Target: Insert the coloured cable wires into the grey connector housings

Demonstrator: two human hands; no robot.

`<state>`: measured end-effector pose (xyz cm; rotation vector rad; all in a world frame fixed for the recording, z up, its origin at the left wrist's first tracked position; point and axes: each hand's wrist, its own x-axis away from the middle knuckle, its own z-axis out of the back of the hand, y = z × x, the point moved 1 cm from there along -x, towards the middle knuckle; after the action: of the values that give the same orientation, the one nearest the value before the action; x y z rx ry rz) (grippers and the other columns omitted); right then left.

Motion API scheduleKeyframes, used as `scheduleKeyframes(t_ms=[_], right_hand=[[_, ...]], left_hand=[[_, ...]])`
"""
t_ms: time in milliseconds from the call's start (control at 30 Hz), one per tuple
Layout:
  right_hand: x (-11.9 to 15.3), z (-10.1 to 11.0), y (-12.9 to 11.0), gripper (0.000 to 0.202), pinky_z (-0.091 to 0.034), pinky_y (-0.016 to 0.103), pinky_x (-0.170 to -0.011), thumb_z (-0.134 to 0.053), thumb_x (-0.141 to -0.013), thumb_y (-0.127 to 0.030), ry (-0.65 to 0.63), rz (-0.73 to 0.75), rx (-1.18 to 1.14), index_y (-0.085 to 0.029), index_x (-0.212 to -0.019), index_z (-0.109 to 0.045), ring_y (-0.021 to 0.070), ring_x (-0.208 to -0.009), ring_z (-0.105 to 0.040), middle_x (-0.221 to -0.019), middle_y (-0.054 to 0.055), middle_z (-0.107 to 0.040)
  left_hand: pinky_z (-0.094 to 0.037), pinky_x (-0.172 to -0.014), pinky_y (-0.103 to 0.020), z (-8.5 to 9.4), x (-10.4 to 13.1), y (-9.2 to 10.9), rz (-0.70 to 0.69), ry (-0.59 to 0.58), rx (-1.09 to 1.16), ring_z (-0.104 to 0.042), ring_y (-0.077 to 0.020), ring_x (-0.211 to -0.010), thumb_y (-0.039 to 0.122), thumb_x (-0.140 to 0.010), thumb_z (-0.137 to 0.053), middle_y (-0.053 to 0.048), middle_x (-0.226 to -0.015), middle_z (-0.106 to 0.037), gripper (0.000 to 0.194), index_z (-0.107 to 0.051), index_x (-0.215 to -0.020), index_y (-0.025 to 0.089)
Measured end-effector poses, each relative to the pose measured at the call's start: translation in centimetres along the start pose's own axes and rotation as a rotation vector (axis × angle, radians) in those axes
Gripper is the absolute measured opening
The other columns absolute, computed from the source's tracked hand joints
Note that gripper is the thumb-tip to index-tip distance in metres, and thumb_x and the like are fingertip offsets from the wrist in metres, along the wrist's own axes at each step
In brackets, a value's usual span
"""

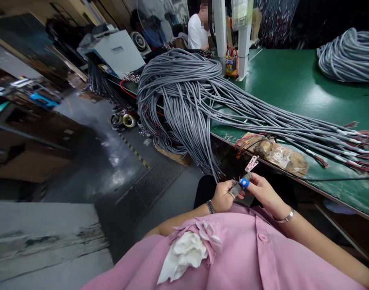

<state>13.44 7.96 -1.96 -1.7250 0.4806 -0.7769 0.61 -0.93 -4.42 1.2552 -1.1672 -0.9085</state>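
Note:
My left hand (224, 196) and my right hand (265, 195) meet in front of my body, just off the bench edge. Both have their fingers closed in a pinch, with grey wrapping on some fingers and blue on the right thumb. A short reddish strand shows between the fingertips, but what they pinch is too small to make out. Right behind them is a pink clip (252, 163). Close to my left hand, a large bundle of grey cables (184, 100) droops over the bench edge, its lower ends reaching down beside the fingers.
The green bench (271, 88) carries cable ends with bare coloured wires (350, 149) at the right. A taped wooden block (281, 155) sits at its edge. Further back are a coil of grey cable (350, 56), a white post (221, 32) and a seated person (197, 32).

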Motion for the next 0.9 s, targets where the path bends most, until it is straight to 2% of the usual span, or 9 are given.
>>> scheduleKeyframes(t_ms=[200, 333, 433, 567, 700, 800, 900], right_hand=[[0.0, 0.4, 0.6, 0.027, -0.038, 0.025, -0.053, -0.066, -0.078, -0.043, -0.064, -0.008, 0.017, -0.017, -0.078, -0.058, 0.0117, -0.056, -0.051, -0.063, 0.000, -0.061], [0.3, 0.6, 0.9, 0.025, -0.039, 0.025, -0.054, -0.070, -0.075, -0.040, -0.014, 0.000, -0.016, -0.016, -0.078, -0.060, 0.0109, -0.057, -0.049, -0.066, 0.000, -0.061], [0.2, 0.3, 0.9, 0.025, -0.037, 0.025, -0.052, -0.070, -0.074, -0.040, 0.028, -0.008, -0.067, -0.017, -0.077, -0.060, 0.0106, -0.053, -0.048, -0.062, -0.001, -0.059], [-0.1, -0.5, 0.7, 0.027, -0.034, 0.025, -0.048, -0.071, -0.073, -0.042, 0.001, -0.020, -0.118, -0.018, -0.075, -0.058, 0.0106, -0.047, -0.048, -0.055, -0.002, -0.058], [-0.1, -0.9, 0.6, 0.028, -0.034, 0.026, -0.049, -0.068, -0.077, -0.043, -0.022, -0.016, -0.205, -0.019, -0.076, -0.055, 0.0120, -0.047, -0.049, -0.053, -0.002, -0.057], [-0.1, -0.6, 0.7, 0.030, -0.034, 0.026, -0.049, -0.071, -0.073, -0.043, 0.036, -0.012, -0.166, -0.018, -0.072, -0.054, 0.0113, -0.049, -0.048, -0.054, -0.001, -0.056], [-0.1, -0.2, 1.0, 0.033, -0.033, 0.025, -0.049, -0.075, -0.069, -0.044, 0.091, -0.021, -0.116, -0.017, -0.068, -0.055, 0.0103, -0.049, -0.045, -0.054, -0.002, -0.054]], left_hand=[[-0.052, -0.058, -0.026, 0.2, 0.0, -0.4, -0.041, 0.015, -0.062, -0.065, -0.0161, -0.059, 0.052, -0.085, -0.053, -0.009, -0.069, -0.069, 0.044, -0.066, -0.078, 0.011], [-0.052, -0.058, -0.027, 0.1, -0.1, -0.1, -0.024, 0.039, -0.017, -0.064, -0.0160, -0.057, 0.053, -0.084, -0.054, -0.009, -0.066, -0.068, 0.045, -0.066, -0.079, 0.011], [-0.051, -0.058, -0.027, 0.0, -0.1, 0.1, 0.032, -0.010, 0.004, -0.064, -0.0157, -0.056, 0.056, -0.081, -0.056, -0.009, -0.064, -0.068, 0.047, -0.066, -0.073, 0.010], [-0.050, -0.056, -0.026, -0.1, 0.0, 0.3, 0.079, -0.082, 0.010, -0.063, -0.0158, -0.054, 0.054, -0.078, -0.062, -0.009, -0.060, -0.066, 0.046, -0.065, -0.069, 0.010], [-0.050, -0.056, -0.027, -0.1, 0.0, 0.5, 0.102, 0.040, 0.108, -0.062, -0.0158, -0.052, 0.054, -0.078, -0.061, -0.008, -0.060, -0.066, 0.045, -0.064, -0.070, 0.010], [-0.050, -0.056, -0.028, -0.1, -0.1, 0.5, 0.113, 0.114, 0.161, -0.063, -0.0168, -0.053, 0.054, -0.078, -0.061, -0.009, -0.060, -0.066, 0.045, -0.063, -0.070, 0.010], [-0.051, -0.055, -0.029, -0.1, -0.3, 0.2, 0.127, 0.130, 0.193, -0.063, -0.0176, -0.052, 0.053, -0.077, -0.062, -0.009, -0.061, -0.067, 0.043, -0.062, -0.071, 0.010]])
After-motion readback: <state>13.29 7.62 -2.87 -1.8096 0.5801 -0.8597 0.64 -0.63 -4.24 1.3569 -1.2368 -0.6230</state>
